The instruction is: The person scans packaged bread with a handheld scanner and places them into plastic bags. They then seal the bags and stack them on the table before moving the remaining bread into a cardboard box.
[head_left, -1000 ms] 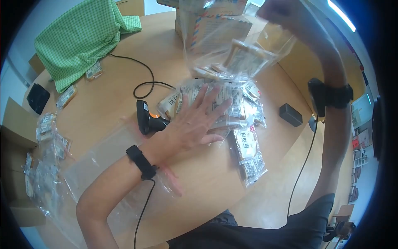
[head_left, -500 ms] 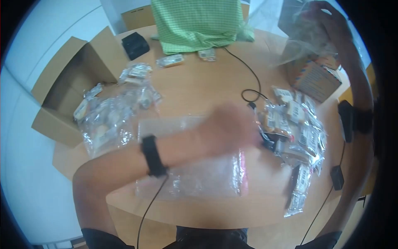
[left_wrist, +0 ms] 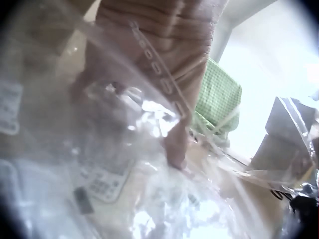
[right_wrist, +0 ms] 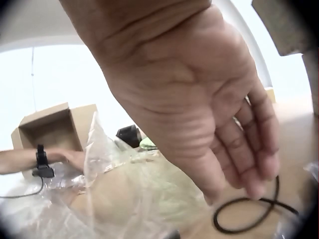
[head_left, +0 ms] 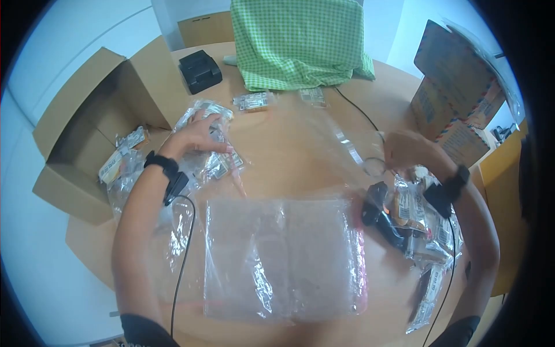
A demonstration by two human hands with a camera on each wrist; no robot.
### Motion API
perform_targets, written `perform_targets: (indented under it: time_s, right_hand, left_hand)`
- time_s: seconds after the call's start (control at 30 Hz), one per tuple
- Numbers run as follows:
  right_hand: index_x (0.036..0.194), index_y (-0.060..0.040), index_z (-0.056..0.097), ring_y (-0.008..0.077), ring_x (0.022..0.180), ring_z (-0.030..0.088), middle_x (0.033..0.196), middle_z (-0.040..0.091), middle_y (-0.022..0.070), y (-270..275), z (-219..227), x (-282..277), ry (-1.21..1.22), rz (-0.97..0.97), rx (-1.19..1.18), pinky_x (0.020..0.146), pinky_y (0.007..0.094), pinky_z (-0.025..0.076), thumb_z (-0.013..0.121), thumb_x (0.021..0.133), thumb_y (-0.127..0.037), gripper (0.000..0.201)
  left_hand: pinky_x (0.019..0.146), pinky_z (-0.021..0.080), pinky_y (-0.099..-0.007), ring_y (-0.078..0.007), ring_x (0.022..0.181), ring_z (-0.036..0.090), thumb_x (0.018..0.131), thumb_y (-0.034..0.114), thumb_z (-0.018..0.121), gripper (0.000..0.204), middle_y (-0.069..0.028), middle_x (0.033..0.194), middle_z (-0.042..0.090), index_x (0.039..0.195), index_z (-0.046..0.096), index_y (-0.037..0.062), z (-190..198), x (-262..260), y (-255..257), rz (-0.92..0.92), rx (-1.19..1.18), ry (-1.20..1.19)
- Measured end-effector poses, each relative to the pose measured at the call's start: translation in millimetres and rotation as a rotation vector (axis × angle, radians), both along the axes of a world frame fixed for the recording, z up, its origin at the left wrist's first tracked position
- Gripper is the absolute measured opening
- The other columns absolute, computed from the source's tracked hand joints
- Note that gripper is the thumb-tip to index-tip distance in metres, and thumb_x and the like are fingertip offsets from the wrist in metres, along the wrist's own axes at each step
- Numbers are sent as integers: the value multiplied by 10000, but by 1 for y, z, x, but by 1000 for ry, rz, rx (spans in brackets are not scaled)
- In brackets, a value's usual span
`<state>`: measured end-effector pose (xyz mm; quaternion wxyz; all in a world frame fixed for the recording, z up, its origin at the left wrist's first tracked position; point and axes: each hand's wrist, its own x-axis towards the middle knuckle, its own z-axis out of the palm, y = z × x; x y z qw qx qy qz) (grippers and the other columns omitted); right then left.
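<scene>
My left hand [head_left: 196,137] is over wrapped packets [head_left: 218,166] at the table's left, thumb spread away from the other fingers. In the left wrist view clear film [left_wrist: 144,112] crosses the palm and hides most fingertips. My right hand [head_left: 411,151] is raised above the packet pile [head_left: 430,222] at the right; in the right wrist view its fingers [right_wrist: 239,149] hang loosely bent with nothing visible in them. Blurred clear plastic [head_left: 347,144] stretches left of that hand. A flat clear bag [head_left: 248,260] with a pink edge lies at the front centre.
An open cardboard box [head_left: 87,127] stands at left, near a black device [head_left: 200,72]. Green checked cloth [head_left: 298,43] hangs at the back. Striped boxes [head_left: 457,87] are stacked at back right. A black scanner [head_left: 381,217] lies beside the right pile; its cable loops behind.
The view has turned left. My left hand has moved from the right pile to the left packets. My right hand has come down from beside the stacked boxes, and the clear plastic is lower.
</scene>
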<state>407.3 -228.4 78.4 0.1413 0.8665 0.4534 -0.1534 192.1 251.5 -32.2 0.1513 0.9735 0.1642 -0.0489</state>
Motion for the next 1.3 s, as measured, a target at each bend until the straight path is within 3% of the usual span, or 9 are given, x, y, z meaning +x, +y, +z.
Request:
perform_targets:
  time_s: [0.1, 0.23, 0.37, 0.53, 0.67, 0.77, 0.9, 1.13, 1.3]
  right_hand:
    - [914, 14, 791, 389, 892, 759, 911, 776, 212, 83, -23, 49, -387, 91, 45, 785, 482, 599, 732, 906, -383, 401]
    - [1044, 15, 761, 442, 964, 718, 1058, 772, 218, 208, -100, 130, -274, 226, 499, 858, 537, 554, 547, 1035, -446, 508]
    - [1098, -16, 778, 428, 1079, 709, 1136, 768, 220, 252, -124, 92, -241, 107, 709, 938, 523, 545, 558, 1032, -457, 497]
    - [1135, 71, 753, 398, 1158, 702, 1187, 742, 275, 231, -118, 93, -114, -304, 561, 1003, 461, 549, 845, 821, -522, 677]
    - [946, 90, 775, 375, 830, 748, 898, 764, 249, 197, -117, 92, -196, -60, 986, 793, 449, 588, 861, 773, -550, 669]
    - [1101, 113, 734, 343, 935, 750, 1052, 773, 221, 202, -74, 80, 83, -284, 346, 855, 415, 580, 880, 768, -561, 766]
    - [1229, 41, 736, 294, 1148, 699, 1244, 729, 226, 259, -67, 83, 675, -279, 951, 952, 438, 564, 858, 774, -664, 849]
    - [1152, 12, 784, 266, 932, 753, 1036, 787, 170, 317, -100, 37, 421, -44, 665, 853, 346, 584, 859, 806, -546, 661]
    - [1122, -247, 821, 309, 847, 746, 991, 796, 75, 301, -104, 33, 242, -110, 739, 757, 414, 586, 704, 916, -192, 243]
  left_hand:
    - [1211, 373, -515, -462, 1471, 423, 712, 707, 847, 1132, -288, 1627, 380, 1581, 474, 85, 22, 1, -15, -74, 30, 60]
    - [1147, 453, -479, -434, 1385, 533, 753, 731, 804, 1098, -265, 1512, 541, 1558, 492, 51, 2, 19, 11, 230, 67, -408]
    - [1152, 458, -461, -422, 1374, 561, 710, 783, 813, 1167, -262, 1522, 545, 1563, 485, 58, -30, 29, 54, 248, -50, -288]
    - [1156, 461, -414, -377, 1395, 566, 564, 768, 927, 1329, -266, 1515, 561, 1561, 465, 21, 7, 23, 34, 245, -204, -213]
    - [1089, 514, -378, -357, 1337, 613, 483, 719, 986, 1356, -255, 1432, 629, 1521, 499, -3, -8, 35, 41, 302, -35, -141]
    - [1046, 535, -368, -347, 1270, 662, 400, 748, 991, 1405, -242, 1375, 671, 1495, 523, 4, -15, 39, 46, 257, -265, -194]
    - [956, 568, -389, -292, 1145, 717, 584, 481, 1030, 1018, -190, 1273, 733, 1387, 627, 3, 11, 24, 11, 365, -336, -166]
    - [817, 609, -402, -231, 958, 755, 813, 85, 885, 527, -123, 1139, 769, 1289, 680, -8, 5, 17, 2, 400, -746, -315]
    - [870, 606, -370, -216, 1004, 740, 881, 49, 790, 458, -146, 1178, 743, 1312, 646, -6, 14, 22, -28, 329, -732, -473]
